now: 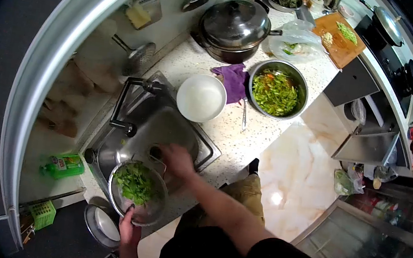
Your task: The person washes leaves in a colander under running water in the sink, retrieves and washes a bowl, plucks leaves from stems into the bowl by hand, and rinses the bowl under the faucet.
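My left hand [130,231] grips the near rim of a round metal basin [154,209], its thumb over the edge. Leafy greens [135,182] lie in the basin, which is held over the front corner of the sink [107,149]. My right hand [176,161] reaches down into the sink beside the dark drain [156,151]. Its fingers are blurred, and whether they hold anything does not show. A black faucet [124,126] stands at the sink's back side. On the sink's far edge sits a white bowl [201,99].
A purple cloth [233,81], a spoon [244,114] and a metal pot of cut vegetables [279,92] are on the counter. Farther back stand a lidded pot [235,26] and a cutting board [341,48]. Green detergent [63,165] is left of the sink.
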Demonstrator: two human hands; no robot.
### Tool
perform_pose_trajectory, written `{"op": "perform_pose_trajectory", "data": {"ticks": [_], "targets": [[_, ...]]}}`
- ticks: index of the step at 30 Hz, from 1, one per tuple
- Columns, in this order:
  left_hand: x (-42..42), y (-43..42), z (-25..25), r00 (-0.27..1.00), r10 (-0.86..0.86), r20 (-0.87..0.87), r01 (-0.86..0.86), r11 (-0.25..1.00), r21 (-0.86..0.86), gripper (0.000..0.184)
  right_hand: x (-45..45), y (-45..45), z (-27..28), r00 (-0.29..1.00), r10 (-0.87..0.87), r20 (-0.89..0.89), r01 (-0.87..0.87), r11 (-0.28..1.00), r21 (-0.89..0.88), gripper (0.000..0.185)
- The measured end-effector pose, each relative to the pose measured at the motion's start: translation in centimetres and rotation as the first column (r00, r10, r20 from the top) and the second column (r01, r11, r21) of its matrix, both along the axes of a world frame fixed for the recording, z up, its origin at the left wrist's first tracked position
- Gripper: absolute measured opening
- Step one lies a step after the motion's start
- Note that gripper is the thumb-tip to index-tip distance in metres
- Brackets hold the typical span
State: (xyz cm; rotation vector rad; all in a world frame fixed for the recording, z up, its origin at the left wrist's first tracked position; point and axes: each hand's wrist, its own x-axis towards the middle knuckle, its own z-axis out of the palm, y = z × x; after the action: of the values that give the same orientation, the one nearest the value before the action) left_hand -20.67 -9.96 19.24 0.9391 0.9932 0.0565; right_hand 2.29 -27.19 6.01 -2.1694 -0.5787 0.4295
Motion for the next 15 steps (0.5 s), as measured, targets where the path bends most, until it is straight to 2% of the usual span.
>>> {"op": "perform_pose_trajectory", "data": {"ticks": [1, 2, 4, 6, 7, 8, 9, 10, 11, 12, 13, 14, 15], "targets": [[1.0, -1.5, 1.6, 1.000, 0.003, -0.001, -0.003, 0.998, 0.069, 0.029, 0.4, -1.9, -1.6, 0.956, -0.127, 0.265, 0.135, 0.991, -0.012, 0.048], [1.1, -2.0, 1.6, 1.000, 0.012, 0.004, -0.012, 0.998, 0.069, 0.029, 1.6, -3.7, -2.8, 0.893, -0.351, 0.281, 0.322, 0.936, 0.144, 0.043], [0.5, -2.2, 1.4, 0.999, 0.034, 0.018, -0.035, 0.998, 0.054, 0.030, 4.3, -7.8, 1.8, 0.751, -0.533, 0.389, 0.516, 0.842, 0.157, 0.034], [-1.3, -0.7, -1.4, 0.999, 0.030, -0.045, -0.030, 1.000, -0.004, 0.036, 2.3, -6.8, 1.7, 0.702, -0.460, 0.544, 0.530, 0.848, 0.033, 0.029], [-1.3, -0.5, -2.5, 0.998, 0.053, -0.034, -0.054, 0.998, -0.034, 0.037, 1.1, -6.2, 1.1, 0.708, -0.455, 0.540, 0.516, 0.856, 0.044, 0.029], [-1.1, -0.7, -3.1, 0.997, 0.075, -0.023, -0.077, 0.995, -0.067, 0.039, -0.3, -5.8, 0.1, 0.949, -0.086, 0.302, 0.117, 0.990, -0.084, 0.027], [-0.7, -0.9, -3.1, 0.996, 0.092, -0.018, -0.093, 0.994, -0.063, 0.039, -0.8, -5.6, 0.2, 0.945, 0.326, 0.019, -0.323, 0.941, -0.099, 0.025], [0.0, -0.9, -3.2, 0.993, 0.091, -0.078, -0.095, 0.994, -0.046, 0.040, -0.9, -5.4, 0.2, 0.940, 0.339, 0.028, -0.335, 0.937, -0.098, 0.025], [0.6, -1.0, -3.4, 0.986, 0.092, -0.137, -0.097, 0.995, -0.032, 0.041, -0.8, -5.3, 0.9, 0.997, 0.079, 0.022, -0.080, 0.996, 0.048, 0.023], [0.8, -1.1, -4.0, 0.986, 0.106, -0.130, -0.111, 0.993, -0.033, 0.041, -0.7, -5.3, 1.5, 0.983, -0.182, -0.027, 0.184, 0.965, 0.186, 0.022], [1.0, -1.2, -4.6, 0.993, 0.073, -0.089, -0.075, 0.997, -0.019, 0.042, -0.1, -5.2, 1.8, 0.958, -0.277, -0.076, 0.287, 0.926, 0.245, 0.014], [1.2, -1.2, -4.9, 0.998, 0.037, -0.046, -0.037, 0.999, -0.002, 0.042, 0.6, -5.2, 4.5, 0.931, -0.347, -0.116, 0.366, 0.866, 0.341, 0.012], [1.7, -1.4, -4.7, 0.988, 0.032, -0.148, -0.031, 0.999, 0.007, 0.047, 1.5, -5.3, 7.4, 0.956, -0.282, -0.084, 0.293, 0.891, 0.347, 0.012]]}}
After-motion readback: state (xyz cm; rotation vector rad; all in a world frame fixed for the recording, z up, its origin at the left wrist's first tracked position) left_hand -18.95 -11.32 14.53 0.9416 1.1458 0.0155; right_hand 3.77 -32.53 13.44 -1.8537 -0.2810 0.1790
